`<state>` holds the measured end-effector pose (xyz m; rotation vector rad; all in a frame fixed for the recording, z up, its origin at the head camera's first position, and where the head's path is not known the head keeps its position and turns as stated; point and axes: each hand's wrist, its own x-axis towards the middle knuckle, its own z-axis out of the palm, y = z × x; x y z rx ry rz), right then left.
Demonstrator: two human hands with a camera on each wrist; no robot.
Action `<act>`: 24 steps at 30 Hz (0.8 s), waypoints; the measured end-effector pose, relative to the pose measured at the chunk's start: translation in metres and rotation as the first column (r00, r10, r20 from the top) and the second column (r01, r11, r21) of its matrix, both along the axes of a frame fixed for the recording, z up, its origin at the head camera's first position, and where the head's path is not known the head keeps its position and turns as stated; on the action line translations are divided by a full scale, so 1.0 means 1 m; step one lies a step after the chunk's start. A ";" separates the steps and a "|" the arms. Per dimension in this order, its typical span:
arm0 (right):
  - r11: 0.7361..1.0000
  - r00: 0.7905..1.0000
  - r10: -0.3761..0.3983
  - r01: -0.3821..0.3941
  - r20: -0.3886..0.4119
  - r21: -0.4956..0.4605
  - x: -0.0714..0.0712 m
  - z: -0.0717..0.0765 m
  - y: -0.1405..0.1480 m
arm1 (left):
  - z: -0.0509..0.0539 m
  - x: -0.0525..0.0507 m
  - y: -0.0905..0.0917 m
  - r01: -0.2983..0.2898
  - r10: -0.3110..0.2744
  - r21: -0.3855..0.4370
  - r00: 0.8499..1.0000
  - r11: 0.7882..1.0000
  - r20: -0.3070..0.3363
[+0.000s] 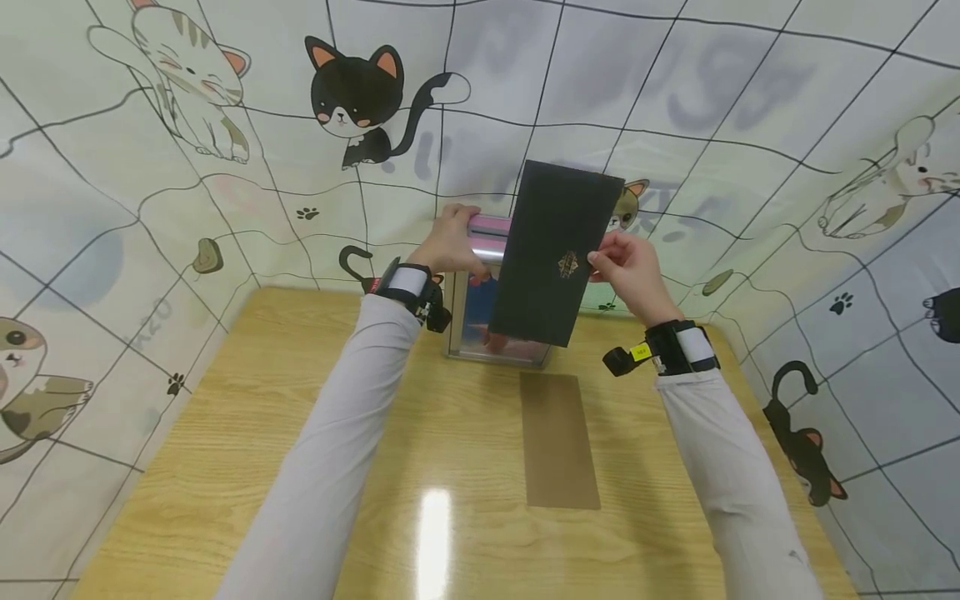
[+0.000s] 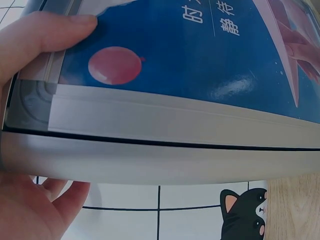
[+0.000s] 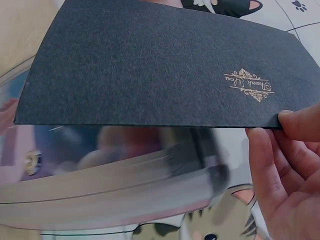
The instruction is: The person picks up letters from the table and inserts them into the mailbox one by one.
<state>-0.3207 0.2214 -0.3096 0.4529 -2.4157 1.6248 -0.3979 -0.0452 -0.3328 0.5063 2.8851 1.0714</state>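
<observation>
My right hand [image 1: 630,268] pinches a black card or envelope [image 1: 555,250] by its right edge, between thumb and fingers. Gold "Thank You" lettering [image 3: 250,85] shows on its face in the right wrist view. At the top left corner of an upright silver-edged box [image 1: 477,308], my left hand [image 1: 452,240] grips with the thumb on the front and fingers behind. The box has a pink top and a blue printed front [image 2: 165,55] with a pink balloon and white characters. Hanging in front of it, the black card hides much of its right side.
A brown rectangular paper [image 1: 558,442] lies flat on the wooden table [image 1: 315,400], in front of the box. Behind and at both sides rise walls [image 1: 525,100] covered in a cat-and-grid print. The box stands near the table's back edge.
</observation>
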 end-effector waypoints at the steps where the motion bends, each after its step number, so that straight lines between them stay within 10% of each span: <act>1: 1.000 1.000 0.005 -0.005 -0.007 -0.004 -0.002 0.004 -0.002 | 0.000 0.000 0.000 0.000 0.000 0.004 1.000 1.000 -0.002; 24: 0.995 0.993 -0.091 0.088 -0.079 -0.035 -0.043 0.069 -0.020 | 0.002 0.003 0.002 -0.022 0.022 -0.021 1.000 1.000 -0.006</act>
